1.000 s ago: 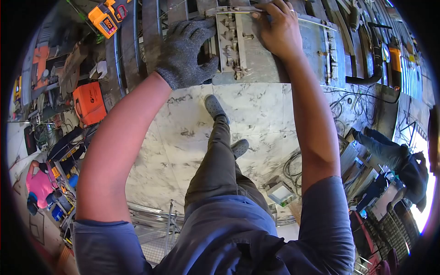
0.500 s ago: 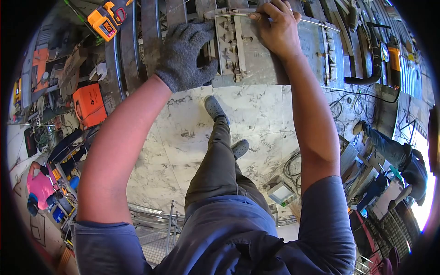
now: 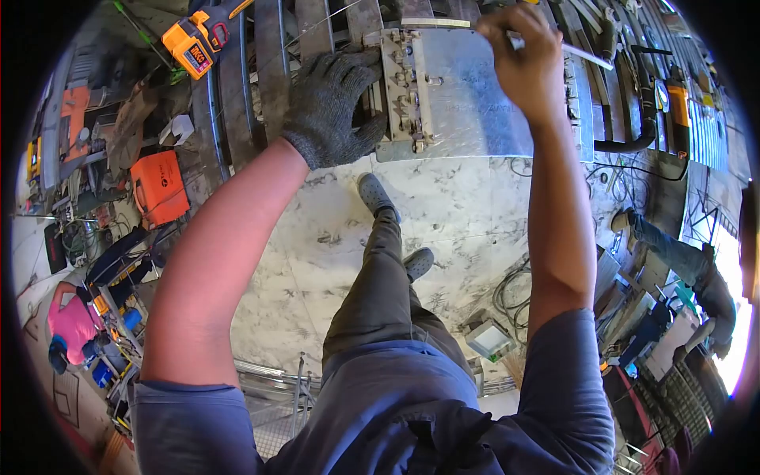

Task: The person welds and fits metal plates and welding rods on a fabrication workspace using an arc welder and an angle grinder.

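Note:
My left hand [image 3: 336, 107], in a dark grey knit glove, rests against the left edge of a flat metal plate [image 3: 475, 111]. Its thumb and fingers are spread apart along that edge. Notched metal strips with small tabs [image 3: 402, 95] run down the plate's left side, and similar ones are on the right. Above the plate's far right part, my bare right hand [image 3: 526, 67] is closed on a thin pale rod [image 3: 587, 57], which sticks out to the right. This hand is slightly blurred. A pale flat strip [image 3: 435, 23] lies along the plate's far edge.
Dark metal bars [image 3: 273, 71] support the work. A yellow-orange tool [image 3: 190, 49] lies at upper left, an orange case [image 3: 160, 186] below it. A black hose [image 3: 633, 145] and cables [image 3: 625, 186] are at right. Other people [image 3: 73, 324] are at both sides.
My right hand has moved right and lifted; the rod now slants instead of lying along the plate's far edge. The plate and left hand appear slightly lower and further right in view.

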